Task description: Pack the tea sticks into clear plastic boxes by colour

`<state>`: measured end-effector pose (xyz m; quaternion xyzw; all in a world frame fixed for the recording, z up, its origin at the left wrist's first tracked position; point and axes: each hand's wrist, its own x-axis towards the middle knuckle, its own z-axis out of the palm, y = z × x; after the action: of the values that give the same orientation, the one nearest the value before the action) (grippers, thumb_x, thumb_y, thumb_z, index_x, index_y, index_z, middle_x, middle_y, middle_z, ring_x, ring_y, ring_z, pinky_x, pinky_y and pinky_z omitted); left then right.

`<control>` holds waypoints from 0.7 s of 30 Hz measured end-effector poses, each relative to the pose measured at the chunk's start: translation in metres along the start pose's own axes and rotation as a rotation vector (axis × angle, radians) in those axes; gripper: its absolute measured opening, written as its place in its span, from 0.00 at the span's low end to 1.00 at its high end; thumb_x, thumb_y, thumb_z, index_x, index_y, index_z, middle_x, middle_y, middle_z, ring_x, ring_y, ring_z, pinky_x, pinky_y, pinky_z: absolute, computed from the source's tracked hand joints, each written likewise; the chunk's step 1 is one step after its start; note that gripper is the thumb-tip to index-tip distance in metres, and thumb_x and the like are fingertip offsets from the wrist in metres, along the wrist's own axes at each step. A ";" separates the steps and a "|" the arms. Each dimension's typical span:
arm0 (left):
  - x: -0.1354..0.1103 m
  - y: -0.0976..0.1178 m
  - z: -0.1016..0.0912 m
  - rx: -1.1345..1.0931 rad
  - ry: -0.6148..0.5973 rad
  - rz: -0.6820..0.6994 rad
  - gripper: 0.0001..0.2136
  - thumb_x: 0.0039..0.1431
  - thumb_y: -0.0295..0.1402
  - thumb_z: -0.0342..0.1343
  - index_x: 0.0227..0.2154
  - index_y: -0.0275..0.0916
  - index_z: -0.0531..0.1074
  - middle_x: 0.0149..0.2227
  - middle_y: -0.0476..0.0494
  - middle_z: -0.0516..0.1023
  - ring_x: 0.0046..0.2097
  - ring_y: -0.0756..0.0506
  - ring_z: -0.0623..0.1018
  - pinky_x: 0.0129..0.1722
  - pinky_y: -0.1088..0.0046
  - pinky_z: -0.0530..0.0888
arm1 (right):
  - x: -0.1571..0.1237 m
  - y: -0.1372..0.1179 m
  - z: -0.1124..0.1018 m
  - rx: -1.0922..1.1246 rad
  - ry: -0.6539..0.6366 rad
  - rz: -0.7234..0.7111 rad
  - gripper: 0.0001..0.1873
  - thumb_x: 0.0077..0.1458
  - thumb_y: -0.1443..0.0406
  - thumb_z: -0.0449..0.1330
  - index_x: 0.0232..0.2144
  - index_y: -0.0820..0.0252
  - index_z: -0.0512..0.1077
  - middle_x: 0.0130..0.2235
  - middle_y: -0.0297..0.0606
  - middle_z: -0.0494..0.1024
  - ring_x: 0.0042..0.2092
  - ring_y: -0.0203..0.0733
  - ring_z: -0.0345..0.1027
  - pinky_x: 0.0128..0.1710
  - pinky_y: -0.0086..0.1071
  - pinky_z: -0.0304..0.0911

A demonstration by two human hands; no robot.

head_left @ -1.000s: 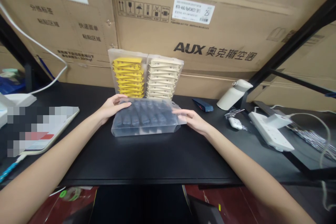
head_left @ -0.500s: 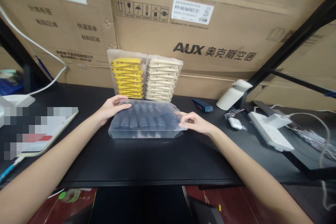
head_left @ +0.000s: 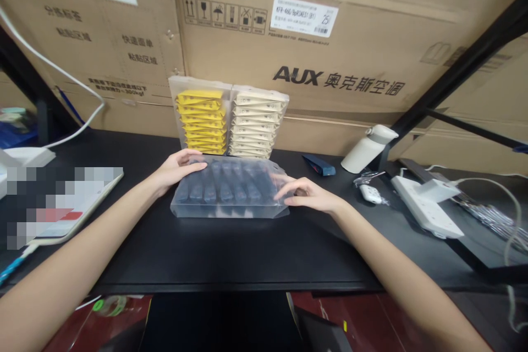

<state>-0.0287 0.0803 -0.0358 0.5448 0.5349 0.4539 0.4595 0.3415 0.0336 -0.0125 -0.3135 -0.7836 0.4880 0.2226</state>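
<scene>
A frosted clear plastic box (head_left: 229, 210) lies on the black desk, with a row of dark blue packets (head_left: 225, 190) showing through it. My left hand (head_left: 175, 168) grips the box's back left corner, its thumb on top and the other fingers curled over the back edge. At the right end, my right hand (head_left: 303, 193) touches the box with outstretched fingers, the thumb apart from them. Behind the box stand two similar upright cases, one of yellow packets (head_left: 202, 121) and one of cream packets (head_left: 256, 124). A single dark blue packet (head_left: 319, 165) rests to the right.
Further right are a white bottle (head_left: 367, 148), a white earphone case (head_left: 370, 193) and a power strip (head_left: 427, 206) with cables. A tablet (head_left: 78, 209), partly pixelated, lies on the left. Large cardboard boxes (head_left: 350, 55) rise behind the desk, beside a black metal frame (head_left: 462, 71).
The clear flap at the box's right end no longer sticks out. My right hand's fingers have moved from pinching it to reaching left over that end. My left hand has stayed put.
</scene>
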 end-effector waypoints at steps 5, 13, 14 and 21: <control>-0.002 0.001 0.001 0.011 0.002 0.007 0.30 0.31 0.46 0.74 0.41 0.40 0.76 0.48 0.39 0.80 0.57 0.35 0.73 0.61 0.54 0.65 | 0.001 0.007 -0.001 -0.009 0.084 0.014 0.11 0.53 0.58 0.66 0.37 0.56 0.82 0.59 0.45 0.72 0.62 0.51 0.63 0.60 0.47 0.58; -0.004 0.002 0.002 0.008 0.010 0.008 0.30 0.31 0.46 0.74 0.39 0.40 0.75 0.47 0.40 0.80 0.56 0.36 0.74 0.60 0.55 0.65 | 0.003 0.014 0.002 -0.067 0.348 0.050 0.14 0.50 0.56 0.67 0.35 0.59 0.81 0.38 0.42 0.84 0.43 0.47 0.78 0.45 0.39 0.71; -0.004 0.003 0.002 0.009 0.016 0.007 0.29 0.31 0.46 0.74 0.39 0.40 0.75 0.47 0.40 0.80 0.56 0.36 0.74 0.60 0.55 0.65 | 0.004 0.014 0.003 -0.079 0.383 0.057 0.15 0.51 0.56 0.66 0.35 0.60 0.81 0.37 0.41 0.84 0.39 0.45 0.78 0.42 0.38 0.71; -0.005 0.003 0.003 0.011 0.021 0.005 0.30 0.30 0.46 0.74 0.40 0.40 0.74 0.48 0.39 0.79 0.56 0.36 0.74 0.60 0.56 0.66 | 0.012 0.024 0.010 -0.044 0.660 0.068 0.14 0.40 0.59 0.73 0.21 0.61 0.74 0.23 0.33 0.77 0.24 0.33 0.69 0.27 0.28 0.64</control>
<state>-0.0251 0.0756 -0.0330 0.5438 0.5409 0.4578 0.4495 0.3334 0.0440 -0.0379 -0.4853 -0.6686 0.3501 0.4415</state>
